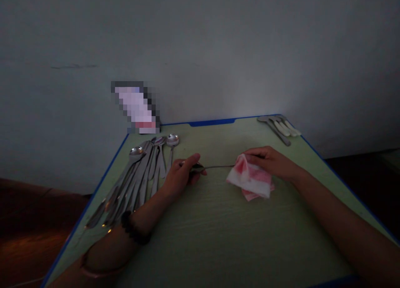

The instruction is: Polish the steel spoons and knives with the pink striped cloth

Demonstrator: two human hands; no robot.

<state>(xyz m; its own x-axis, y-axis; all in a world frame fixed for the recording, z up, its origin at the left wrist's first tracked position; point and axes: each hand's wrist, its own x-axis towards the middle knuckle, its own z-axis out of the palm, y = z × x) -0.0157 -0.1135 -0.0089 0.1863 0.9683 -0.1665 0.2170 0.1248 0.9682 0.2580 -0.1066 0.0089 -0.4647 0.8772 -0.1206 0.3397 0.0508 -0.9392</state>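
Note:
Over the middle of the table, my left hand is closed around the bowl end of a metal spoon. Its thin handle runs level to the right, and its far end disappears into a pink and white cloth. My right hand pinches that cloth around the handle's end, and the cloth's loose corners hang down. To the left of my left hand lies a spread pile of metal spoons and other cutlery, partly hidden by my left forearm.
A few utensils, some with white handles, lie at the table's back right corner. A pixelated upright object with a bright face stands at the back left. The light green table has a blue edge and meets a grey wall.

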